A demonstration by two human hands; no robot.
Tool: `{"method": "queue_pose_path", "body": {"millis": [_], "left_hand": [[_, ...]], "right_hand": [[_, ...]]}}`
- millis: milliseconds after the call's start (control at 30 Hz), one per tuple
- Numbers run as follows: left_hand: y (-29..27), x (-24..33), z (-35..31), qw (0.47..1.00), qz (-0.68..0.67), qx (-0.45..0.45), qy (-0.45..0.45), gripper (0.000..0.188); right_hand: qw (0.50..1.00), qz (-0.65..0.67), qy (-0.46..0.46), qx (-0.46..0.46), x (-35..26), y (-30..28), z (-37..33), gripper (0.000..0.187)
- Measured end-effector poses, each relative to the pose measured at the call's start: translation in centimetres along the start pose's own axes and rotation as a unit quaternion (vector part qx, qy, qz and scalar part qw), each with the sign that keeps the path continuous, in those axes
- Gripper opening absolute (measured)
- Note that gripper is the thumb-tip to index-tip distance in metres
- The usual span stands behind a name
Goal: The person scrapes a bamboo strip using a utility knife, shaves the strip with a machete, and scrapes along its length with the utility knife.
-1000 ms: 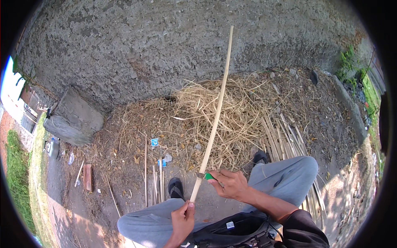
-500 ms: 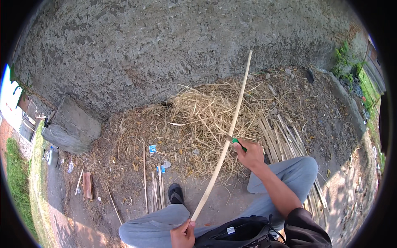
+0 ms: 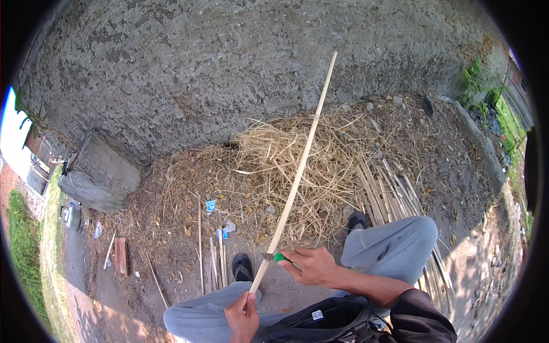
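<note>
A long, pale bamboo strip [image 3: 302,161] slants from my lap up toward the wall. My left hand [image 3: 242,315] pinches its near end above my left knee. Closed round the green handle of a knife [image 3: 279,257], my right hand [image 3: 313,265] is a short way up the strip from the left. The knife's short blade lies across the strip and appears to touch it. Beyond, under the strip's middle, spreads a heap of thin, curled shavings [image 3: 286,150].
Several cut strips [image 3: 394,191] lie by my right knee, and more sticks [image 3: 215,264] beside my left shoe [image 3: 242,266]. A rough grey wall [image 3: 229,68] rises behind the heap. A concrete block [image 3: 102,171] and a red brick [image 3: 121,256] are at the left.
My right hand has drawn the knife down the strip toward my left hand. The strip's far end has swung left and up. My left hand has shifted slightly left and up.
</note>
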State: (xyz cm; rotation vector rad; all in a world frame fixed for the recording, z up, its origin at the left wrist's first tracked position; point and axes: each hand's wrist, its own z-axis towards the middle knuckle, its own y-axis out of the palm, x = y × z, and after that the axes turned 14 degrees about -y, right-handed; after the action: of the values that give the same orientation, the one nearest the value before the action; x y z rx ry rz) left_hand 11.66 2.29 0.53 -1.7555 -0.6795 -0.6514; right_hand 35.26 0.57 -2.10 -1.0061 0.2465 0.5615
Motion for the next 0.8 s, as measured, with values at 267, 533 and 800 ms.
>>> {"method": "queue_pose_path", "body": {"millis": [267, 533, 800], "left_hand": [[1.2, -1.9, 0.5, 0.992, 0.043, 0.062, 0.098, 0.018], [1.6, -1.4, 0.8, 0.989, 0.039, 0.079, 0.122, 0.015], [1.5, -0.2, 1.1, 0.984, 0.058, 0.098, 0.137, 0.013]], "right_hand": [[0.999, -0.013, -0.024, -0.027, -0.7, -0.5, 0.3, 0.027], [0.999, -0.026, -0.013, -0.020, -0.6, -0.1, 0.0, 0.026], [0.995, -0.048, -0.057, 0.063, 0.8, 0.4, 0.5, 0.021]]}}
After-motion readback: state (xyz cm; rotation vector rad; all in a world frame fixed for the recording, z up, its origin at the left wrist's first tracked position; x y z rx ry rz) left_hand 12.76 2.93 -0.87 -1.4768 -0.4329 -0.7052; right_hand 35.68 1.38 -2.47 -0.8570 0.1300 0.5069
